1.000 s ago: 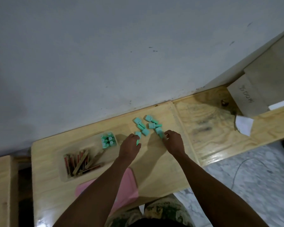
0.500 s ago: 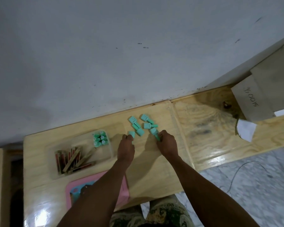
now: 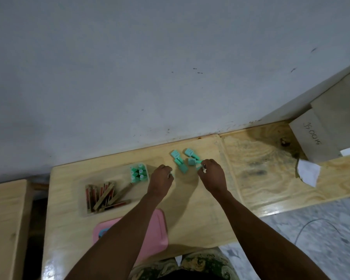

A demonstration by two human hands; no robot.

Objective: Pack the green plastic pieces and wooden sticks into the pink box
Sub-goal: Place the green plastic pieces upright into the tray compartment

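Green plastic shows at the fingertips of both hands: the right hand [image 3: 211, 174] is curled with its fingers pinched on a piece at the near right edge of the loose green pieces [image 3: 182, 160], and the left hand [image 3: 161, 178] is curled too, with a sliver of green at its fingertips, though whether it truly grips that piece I cannot tell

From the hands outward, the loose cluster lies just beyond and between them, toward the wall; the right hand touches its edge, while the left is just beside it, so the right looks the nearer one for the next pick. Several pieces lie with their long sides slanting from far left to near right

To the left of the left hand stands a clear tray [image 3: 83, 207] holding a bunch of upright green pieces [image 3: 138, 174] at its far right corner and the wooden sticks [image 3: 104, 196] heaped lengthwise in the rest. The pink box [image 3: 158, 229] sits behind the hands, near the body, under the left forearm, so anything picked up has to travel back toward the person; most of the packing seems not yet done
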